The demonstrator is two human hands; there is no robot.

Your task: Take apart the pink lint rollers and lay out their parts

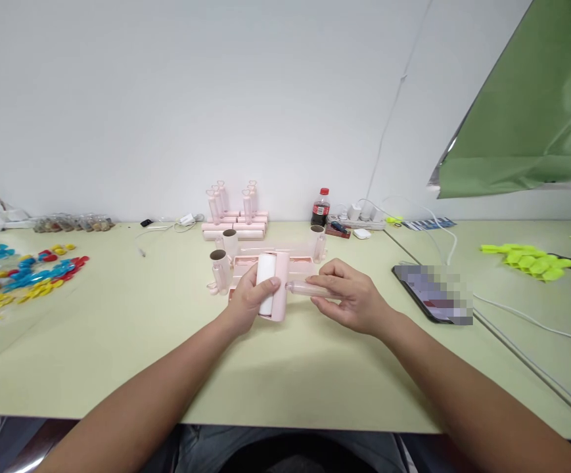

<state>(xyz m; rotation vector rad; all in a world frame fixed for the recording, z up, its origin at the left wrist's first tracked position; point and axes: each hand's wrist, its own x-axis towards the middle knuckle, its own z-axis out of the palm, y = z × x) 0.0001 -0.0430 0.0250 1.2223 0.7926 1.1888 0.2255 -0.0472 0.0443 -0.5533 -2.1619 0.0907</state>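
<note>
Left hand's (246, 301) grip clamped on pale-pink curved plastic holder (280, 289) with smooth white cylindrical roll (266, 284) inside, held above smooth pale-green table (275, 387). Right hand's (353, 297) grip pinched round slim translucent pink plastic handle (307, 289), tip right at holder's side. Just beyond: upright pale rolls (221, 277) with hollow brown cores.

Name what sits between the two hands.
In the head view: a pink holder with a white roll, gripped by the left hand, then a translucent pink handle, held by the right hand, its tip toward the holder.
</note>
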